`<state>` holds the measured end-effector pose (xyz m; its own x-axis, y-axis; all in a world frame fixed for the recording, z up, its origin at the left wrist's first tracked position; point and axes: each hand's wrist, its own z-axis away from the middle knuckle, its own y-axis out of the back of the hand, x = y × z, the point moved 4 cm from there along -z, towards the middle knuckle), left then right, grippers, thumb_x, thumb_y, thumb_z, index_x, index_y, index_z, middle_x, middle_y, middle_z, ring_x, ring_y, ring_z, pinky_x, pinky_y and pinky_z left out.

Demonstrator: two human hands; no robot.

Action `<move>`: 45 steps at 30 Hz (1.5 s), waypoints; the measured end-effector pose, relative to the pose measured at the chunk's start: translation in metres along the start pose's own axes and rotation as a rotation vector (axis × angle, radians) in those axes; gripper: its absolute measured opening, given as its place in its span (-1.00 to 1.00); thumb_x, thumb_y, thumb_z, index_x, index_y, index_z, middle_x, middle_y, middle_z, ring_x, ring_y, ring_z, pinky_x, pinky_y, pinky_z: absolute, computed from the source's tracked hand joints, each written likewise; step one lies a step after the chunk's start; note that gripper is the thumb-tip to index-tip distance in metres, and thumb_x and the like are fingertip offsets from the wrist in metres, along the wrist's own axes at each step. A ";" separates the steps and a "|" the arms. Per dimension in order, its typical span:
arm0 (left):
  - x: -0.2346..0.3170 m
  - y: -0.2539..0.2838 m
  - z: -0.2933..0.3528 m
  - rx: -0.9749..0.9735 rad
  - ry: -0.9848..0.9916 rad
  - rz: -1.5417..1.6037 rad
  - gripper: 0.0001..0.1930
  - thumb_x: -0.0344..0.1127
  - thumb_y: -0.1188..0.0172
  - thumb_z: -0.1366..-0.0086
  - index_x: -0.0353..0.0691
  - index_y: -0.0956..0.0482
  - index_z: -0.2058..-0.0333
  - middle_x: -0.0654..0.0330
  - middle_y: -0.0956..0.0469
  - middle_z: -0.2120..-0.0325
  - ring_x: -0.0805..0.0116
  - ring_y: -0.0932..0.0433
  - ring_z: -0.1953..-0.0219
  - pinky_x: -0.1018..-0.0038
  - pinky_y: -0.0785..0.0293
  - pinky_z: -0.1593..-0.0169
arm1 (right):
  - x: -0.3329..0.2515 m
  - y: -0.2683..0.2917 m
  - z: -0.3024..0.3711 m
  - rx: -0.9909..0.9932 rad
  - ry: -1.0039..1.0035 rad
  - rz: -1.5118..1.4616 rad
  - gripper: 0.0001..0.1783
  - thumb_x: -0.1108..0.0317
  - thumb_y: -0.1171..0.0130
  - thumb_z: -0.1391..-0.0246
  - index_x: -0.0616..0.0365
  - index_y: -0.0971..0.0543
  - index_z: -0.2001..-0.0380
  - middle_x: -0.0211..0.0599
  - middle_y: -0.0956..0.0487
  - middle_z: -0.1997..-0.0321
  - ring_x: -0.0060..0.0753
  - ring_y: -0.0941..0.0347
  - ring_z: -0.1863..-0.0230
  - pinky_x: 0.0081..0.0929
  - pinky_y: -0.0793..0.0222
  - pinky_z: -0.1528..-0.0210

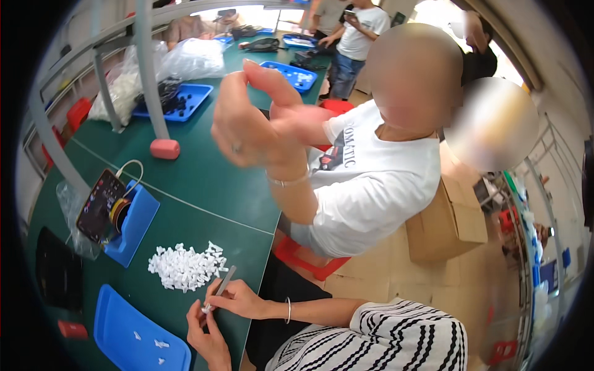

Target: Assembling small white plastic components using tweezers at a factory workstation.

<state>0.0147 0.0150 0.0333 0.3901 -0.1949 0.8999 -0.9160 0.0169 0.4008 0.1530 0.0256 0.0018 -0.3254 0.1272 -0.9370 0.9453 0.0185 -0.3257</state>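
Observation:
My right hand (pixel 236 300), with a bangle at the wrist, is closed around a slim grey metal tool (pixel 226 281). The tool slants up and away from the fingers; its lower end meets a small white plastic piece (pixel 206 308). That piece is pinched in the fingertips of my left hand (pixel 209 341), mostly covered by the fingers. Just beyond both hands, a heap of small white plastic pieces (pixel 185 266) lies on the green table (pixel 210 216). To the left, a blue tray (pixel 111 315) holds a few similar white pieces.
A co-worker in a white T-shirt (pixel 383 179) stands close by, blurred hands (pixel 253 117) raised. A phone (pixel 101 204) leans on a blue bin (pixel 141 216). Metal posts (pixel 148 74) rise from the table. Farther off are blue trays (pixel 195 96) and a cardboard box (pixel 445 219).

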 end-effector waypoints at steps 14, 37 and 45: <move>0.021 0.011 0.002 -0.120 -0.162 -0.215 -0.83 -0.63 -0.05 -0.16 -0.36 -0.45 0.25 -0.02 -0.53 0.49 0.07 -0.55 0.45 0.31 -0.41 0.36 | 0.000 -0.001 0.003 -0.107 -0.123 0.038 -0.87 0.45 -0.10 -0.18 0.32 -0.46 0.30 -0.34 -0.51 0.33 -0.58 -0.49 0.27 -0.61 -0.48 0.21; 0.063 0.015 0.025 -0.221 -0.255 -0.507 -0.81 -0.31 -0.12 -0.26 -0.32 -0.56 0.26 -0.12 -0.58 0.40 -0.10 -0.56 0.34 0.22 -0.48 0.26 | -0.007 -0.004 0.005 -0.034 0.148 0.312 -0.77 0.38 -0.11 0.00 0.32 -0.42 0.60 -0.28 -0.49 0.69 -0.53 -0.46 0.64 -0.54 -0.33 0.58; 0.060 0.004 0.027 -0.192 -0.291 -0.466 -0.81 -0.33 -0.11 -0.28 -0.36 -0.54 0.27 -0.12 -0.58 0.39 -0.05 -0.57 0.34 0.25 -0.48 0.25 | 0.010 0.007 -0.007 -0.027 0.170 0.583 -0.71 0.16 -0.19 -0.07 0.17 -0.54 0.55 -0.32 -0.60 0.58 -0.48 -0.55 0.52 -0.47 -0.43 0.42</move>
<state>0.0320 -0.0227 0.0848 0.6817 -0.4857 0.5471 -0.6096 0.0365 0.7919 0.1567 0.0336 -0.0093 0.2527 0.2806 -0.9260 0.9675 -0.0772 0.2406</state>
